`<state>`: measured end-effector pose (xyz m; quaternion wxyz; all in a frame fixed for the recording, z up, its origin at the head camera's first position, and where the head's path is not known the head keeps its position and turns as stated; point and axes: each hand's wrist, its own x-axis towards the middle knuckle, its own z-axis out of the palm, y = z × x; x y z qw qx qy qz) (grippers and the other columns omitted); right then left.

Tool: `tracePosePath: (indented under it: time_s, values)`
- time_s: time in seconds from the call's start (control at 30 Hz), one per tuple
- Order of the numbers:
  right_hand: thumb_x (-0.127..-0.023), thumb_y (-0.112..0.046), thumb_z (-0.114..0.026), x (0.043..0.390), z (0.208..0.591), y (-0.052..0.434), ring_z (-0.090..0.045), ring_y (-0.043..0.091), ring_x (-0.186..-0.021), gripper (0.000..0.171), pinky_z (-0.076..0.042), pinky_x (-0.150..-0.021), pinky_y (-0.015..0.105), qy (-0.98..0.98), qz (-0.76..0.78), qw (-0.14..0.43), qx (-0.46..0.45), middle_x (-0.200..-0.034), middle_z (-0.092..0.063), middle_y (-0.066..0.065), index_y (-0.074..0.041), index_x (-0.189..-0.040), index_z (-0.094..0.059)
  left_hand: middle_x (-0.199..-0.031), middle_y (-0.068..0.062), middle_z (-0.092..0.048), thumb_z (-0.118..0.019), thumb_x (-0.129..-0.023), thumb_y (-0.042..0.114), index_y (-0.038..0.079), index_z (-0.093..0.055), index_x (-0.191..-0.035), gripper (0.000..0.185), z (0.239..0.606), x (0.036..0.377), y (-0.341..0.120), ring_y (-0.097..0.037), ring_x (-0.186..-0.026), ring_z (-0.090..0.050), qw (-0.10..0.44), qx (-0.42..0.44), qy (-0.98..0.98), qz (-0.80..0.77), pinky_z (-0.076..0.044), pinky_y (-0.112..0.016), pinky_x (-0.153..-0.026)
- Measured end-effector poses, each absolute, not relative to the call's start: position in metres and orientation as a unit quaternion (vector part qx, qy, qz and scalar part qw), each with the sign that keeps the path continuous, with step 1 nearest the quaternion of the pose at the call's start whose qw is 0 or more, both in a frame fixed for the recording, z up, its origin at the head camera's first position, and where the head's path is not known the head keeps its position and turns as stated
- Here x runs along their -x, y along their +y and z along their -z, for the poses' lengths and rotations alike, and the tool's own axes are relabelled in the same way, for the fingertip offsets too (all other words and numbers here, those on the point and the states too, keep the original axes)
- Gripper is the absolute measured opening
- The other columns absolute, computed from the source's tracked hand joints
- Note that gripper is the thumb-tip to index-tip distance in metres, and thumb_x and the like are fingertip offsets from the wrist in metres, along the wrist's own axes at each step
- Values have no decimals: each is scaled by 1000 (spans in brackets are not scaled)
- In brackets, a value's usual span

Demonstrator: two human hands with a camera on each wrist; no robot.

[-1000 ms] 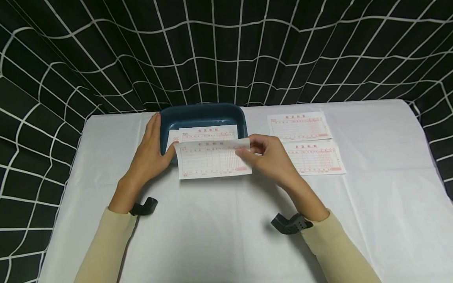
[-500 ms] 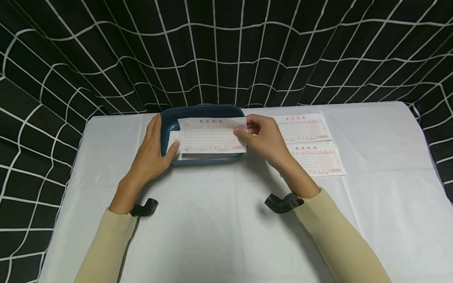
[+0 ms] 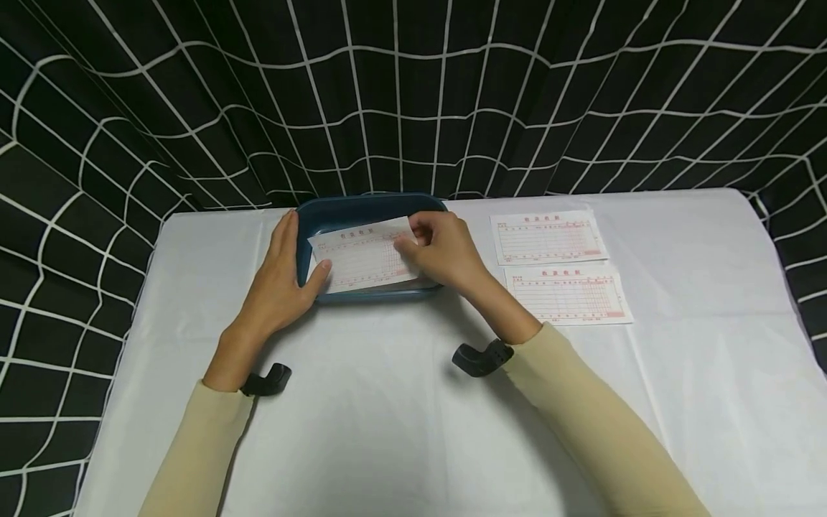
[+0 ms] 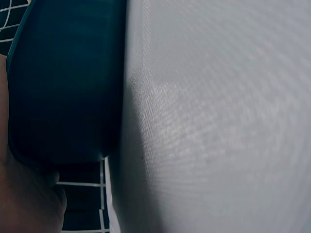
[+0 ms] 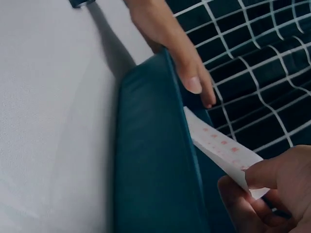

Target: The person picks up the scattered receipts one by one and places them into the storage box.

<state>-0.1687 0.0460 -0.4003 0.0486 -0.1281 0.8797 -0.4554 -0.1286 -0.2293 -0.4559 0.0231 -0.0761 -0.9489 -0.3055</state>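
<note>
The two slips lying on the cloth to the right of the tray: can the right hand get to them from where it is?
Probably yes. The right hand pinches a slip over the blue tray; the two slips lie flat just to its right on the white cloth, nothing between. It would have to release its slip first.

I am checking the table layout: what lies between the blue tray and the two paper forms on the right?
Only bare white tablecloth lies between the blue tray and the two forms, in the head view.

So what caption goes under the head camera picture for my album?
Right hand lowers a paper slip into the blue tray while the left hand holds its side.
</note>
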Motion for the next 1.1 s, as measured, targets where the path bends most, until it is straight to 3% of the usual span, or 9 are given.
tracePosePath:
  time_s: [0.27,0.4,0.47,0.57,0.67,0.73,0.83,1.1]
  values:
    - [-93,-10,-76,171,401,29,-51,14,-71,12,-39,-66,25,882,447,54,139,-76,-59,4,0,-101,-75,-179,-17,-9,-62,-103,39,4,-6,-170,94,454,130,-231,-40,-165,-20,22,78,-948,307,-25,-62,-130]
    - [-95,-12,-76,169,403,24,-57,18,-78,22,-44,-70,27,895,419,63,143,-89,-67,10,0,-114,-74,-179,-16,-9,-61,-103,40,4,-6,-170,94,453,130,-231,-39,-165,-20,20,80,-948,309,-25,-61,-130]
    - [-95,-16,-76,167,403,23,-64,23,-87,33,-50,-76,33,905,394,62,147,-100,-72,12,-2,-125,-72,-179,-16,-9,-61,-103,41,4,-6,-170,94,454,130,-231,-39,-165,-20,19,80,-948,309,-25,-60,-131]
    - [-96,-22,-77,164,402,24,-70,30,-115,51,-56,-97,45,914,368,57,159,-127,-73,15,-6,-142,-63,-179,-15,-9,-61,-103,42,5,-5,-171,95,454,130,-230,-39,-165,-21,17,77,-949,305,-25,-60,-131]
    - [-96,-25,-76,163,401,27,-53,33,-148,60,-41,-124,51,914,364,52,173,-156,-58,15,-7,-150,-57,-179,-15,-9,-61,-103,43,6,-5,-171,95,454,130,-230,-38,-165,-21,16,75,-950,302,-25,-60,-131]
    - [-97,-25,-74,162,400,30,-44,35,-155,61,-32,-130,52,912,362,45,187,-164,-48,17,-6,-152,-55,-179,-15,-9,-60,-103,43,6,-5,-171,95,455,130,-230,-38,-165,-20,16,72,-951,299,-25,-60,-131]
    - [-98,-26,-73,160,396,34,-36,36,-159,59,-26,-132,54,910,361,33,199,-168,-41,19,-5,-150,-56,-180,-15,-8,-60,-103,44,7,-5,-171,95,454,130,-230,-38,-165,-20,15,68,-952,298,-25,-61,-131]
    - [-98,-25,-72,146,387,54,-40,37,-157,56,-32,-129,53,906,369,-1,207,-168,-41,18,-6,-149,-58,-180,-14,-7,-59,-103,42,6,-5,-171,94,456,130,-230,-40,-165,-20,13,68,-950,305,-24,-62,-131]
